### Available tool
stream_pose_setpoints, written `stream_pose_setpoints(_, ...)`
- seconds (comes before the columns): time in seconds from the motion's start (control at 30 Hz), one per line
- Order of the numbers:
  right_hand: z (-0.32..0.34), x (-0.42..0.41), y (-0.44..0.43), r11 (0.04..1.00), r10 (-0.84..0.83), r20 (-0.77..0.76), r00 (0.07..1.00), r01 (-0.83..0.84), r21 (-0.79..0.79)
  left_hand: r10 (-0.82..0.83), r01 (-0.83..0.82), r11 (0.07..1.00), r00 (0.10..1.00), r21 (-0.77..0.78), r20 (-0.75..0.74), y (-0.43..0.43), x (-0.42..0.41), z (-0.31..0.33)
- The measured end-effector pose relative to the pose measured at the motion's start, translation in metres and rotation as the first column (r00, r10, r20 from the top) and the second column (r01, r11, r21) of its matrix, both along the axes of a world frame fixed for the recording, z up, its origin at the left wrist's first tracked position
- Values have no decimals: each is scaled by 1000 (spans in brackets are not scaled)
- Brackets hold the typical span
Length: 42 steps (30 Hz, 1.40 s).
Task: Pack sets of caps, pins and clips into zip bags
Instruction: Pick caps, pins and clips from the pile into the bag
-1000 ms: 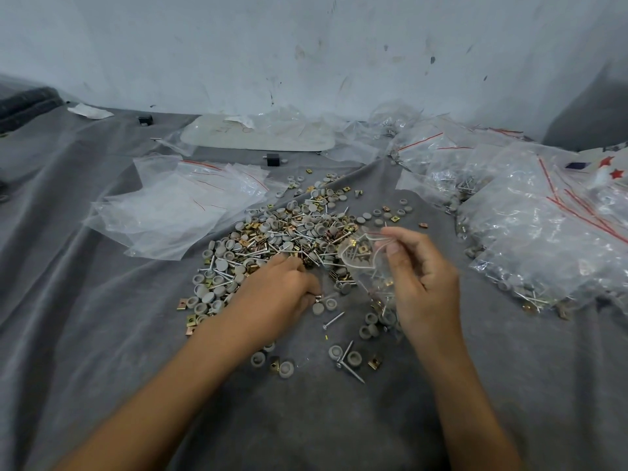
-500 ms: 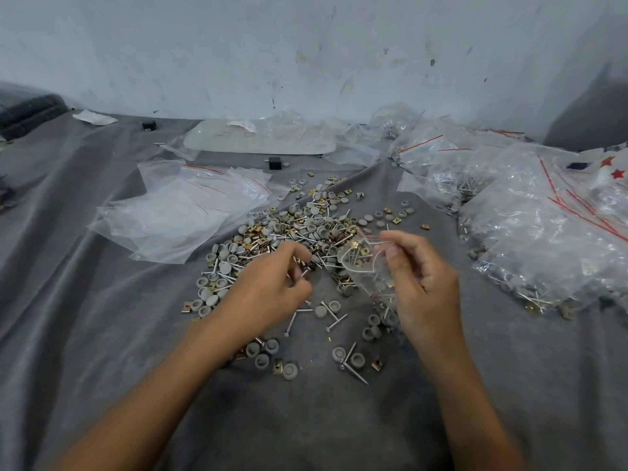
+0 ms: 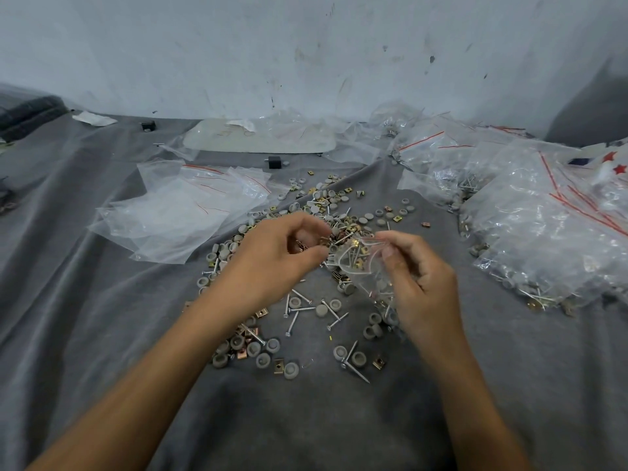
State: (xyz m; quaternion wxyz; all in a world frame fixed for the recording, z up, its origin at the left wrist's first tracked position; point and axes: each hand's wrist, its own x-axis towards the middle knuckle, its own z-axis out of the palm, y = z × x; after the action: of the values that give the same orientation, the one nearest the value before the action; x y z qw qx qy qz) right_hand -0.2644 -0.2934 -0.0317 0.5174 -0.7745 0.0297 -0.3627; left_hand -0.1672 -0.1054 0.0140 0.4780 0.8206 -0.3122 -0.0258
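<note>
We fill a small zip bag (image 3: 360,263).
Our right hand (image 3: 416,283) pinches its mouth; at 9 o'clock, our left hand (image 3: 282,256) pinches brass clips (image 3: 307,244).

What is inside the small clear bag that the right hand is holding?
Through the small zip bag, held by the right hand, a few thin pins and several gold clips are visible. Its lower part is behind the fingers and crumpled, so caps there cannot be confirmed.

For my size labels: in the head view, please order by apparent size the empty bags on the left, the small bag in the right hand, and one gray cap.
1. Empty bags
2. Small bag, held by the right hand
3. Gray cap
</note>
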Motion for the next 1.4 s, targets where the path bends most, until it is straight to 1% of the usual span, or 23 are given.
stream_pose_setpoints(0.03, -1, 0, 0, 1000, 8, -10, 1000, -8, -6, -29, 27, 999, 999, -45, -31, -5, -2, 4)
stream_pose_setpoints(0.1, -2, 0, 1, 1000, 14, -15, 1000, -14, -11, -110, 103, 992, 990, -79, -88, -14, -6, 8)
stream_pose_setpoints(0.13, -2, 0, 0, 1000, 4, -11, 1000, -4, -5, -131, 122, 988, 987, -90, -93, -17, -5, 9)
stream_pose_setpoints(0.17, -2, -1, -1, 1000, -18, -5, 1000, 18, 5, -109, 103, 990, 992, -94, -66, -18, -4, 9)
stream_pose_setpoints(0.23, -1, -2, -5, 996, -79, 14, 997, 78, 45, 13, -15, 990, 1000, -139, -21, -16, 4, 6)
stream_pose_setpoints(0.3, -1, -3, -8, 988, -125, 40, 991, 121, 91, 143, -159, 961, 986, -228, -86, -11, 13, 3)
stream_pose_setpoints(0.33, 0, -3, -9, 985, -143, 48, 989, 137, 108, 211, -227, 945, 973, -236, -92, -7, 17, 0)
stream_pose_setpoints(0.37, 0, -2, -9, 982, -154, 53, 987, 146, 119, 270, -276, 939, 961, -205, -60, -3, 21, -4)
stream_pose_setpoints(0.43, 1, -1, -8, 982, -152, 58, 987, 144, 126, 297, -294, 954, 953, -53, 55, 4, 29, -13)
stream_pose_setpoints(0.5, 0, 0, -7, 984, -137, 49, 989, 130, 119, 237, -254, 956, 964, 150, 120, 8, 34, -19)
stream_pose_setpoints(0.57, -1, 1, -5, 987, -124, 40, 991, 119, 106, 148, -196, 928, 974, 316, 170, 6, 36, -25)
stream_pose_setpoints(0.67, -2, 1, -4, 990, -111, 43, 993, 106, 96, 28, -187, 837, 953, 514, 301, -3, 35, -31)
stream_pose_setpoints(0.73, -2, 1, -4, 990, -109, 43, 993, 105, 91, 18, -229, 766, 942, 601, 336, -8, 37, -37)
stream_pose_setpoints(0.87, -2, 1, -4, 991, -105, 45, 993, 101, 86, 18, -309, 631, 923, 711, 385, -18, 41, -41)
stream_pose_setpoints(0.9, -2, 2, -4, 992, -104, 45, 994, 100, 83, 9, -311, 614, 922, 726, 387, -20, 41, -41)
stream_pose_setpoints(0.93, -2, 2, -4, 992, -102, 45, 994, 99, 78, 5, -302, 615, 925, 729, 379, -22, 41, -41)
stream_pose_setpoints(1.0, -2, 2, -4, 993, -99, 41, 994, 96, 72, -2, -260, 656, 938, 708, 346, -26, 39, -43)
stream_pose_setpoints(1.1, -2, 2, -4, 993, -94, 46, 994, 90, 74, -57, -131, 726, 967, 675, 250, -26, 30, -44)
stream_pose_setpoints(1.17, -1, 2, -4, 994, -91, 50, 995, 87, 70, -102, -67, 728, 974, 682, 204, -20, 26, -42)
stream_pose_setpoints(1.23, -1, 1, -4, 993, -91, 49, 995, 88, 72, -125, -43, 718, 974, 695, 190, -12, 26, -37)
stream_pose_setpoints(1.3, -1, 0, -4, 993, -92, 45, 995, 89, 78, -113, -22, 730, 982, 683, 153, -5, 28, -31)
stream_pose_setpoints(1.4, 0, 0, -4, 994, -85, 49, 995, 81, 78, -43, -16, 804, 995, 594, 85, 3, 32, -24)
